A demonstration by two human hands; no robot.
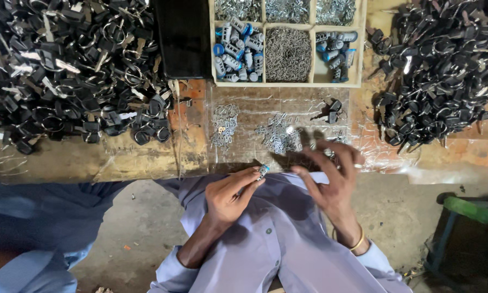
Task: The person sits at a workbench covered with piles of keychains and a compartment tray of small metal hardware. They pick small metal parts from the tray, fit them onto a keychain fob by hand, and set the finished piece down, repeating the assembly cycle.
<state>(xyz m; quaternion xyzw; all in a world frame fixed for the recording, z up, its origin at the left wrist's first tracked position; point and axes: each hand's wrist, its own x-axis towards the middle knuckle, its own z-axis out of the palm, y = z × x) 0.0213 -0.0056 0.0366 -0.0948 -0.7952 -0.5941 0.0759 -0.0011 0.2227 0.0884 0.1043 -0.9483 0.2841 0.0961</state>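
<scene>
My left hand (230, 192) pinches a small silver lock cylinder with a blue end (262, 171) just below the bench edge. Beside it, my right hand (333, 182) hovers with fingers spread and nothing in it, close to a scatter of small metal pieces (279, 135) on the bench. A second small heap of metal pieces (224, 126) lies to the left of that. Two black keys (332, 111) rest beyond my right hand.
A divided wooden tray (314, 26) at the back holds blue-capped cylinders (238, 50), springs and pins. Large piles of black-headed keys on rings (70, 70) fill the left, and another pile (444, 70) the right. A dark box (184, 38) stands beside the tray.
</scene>
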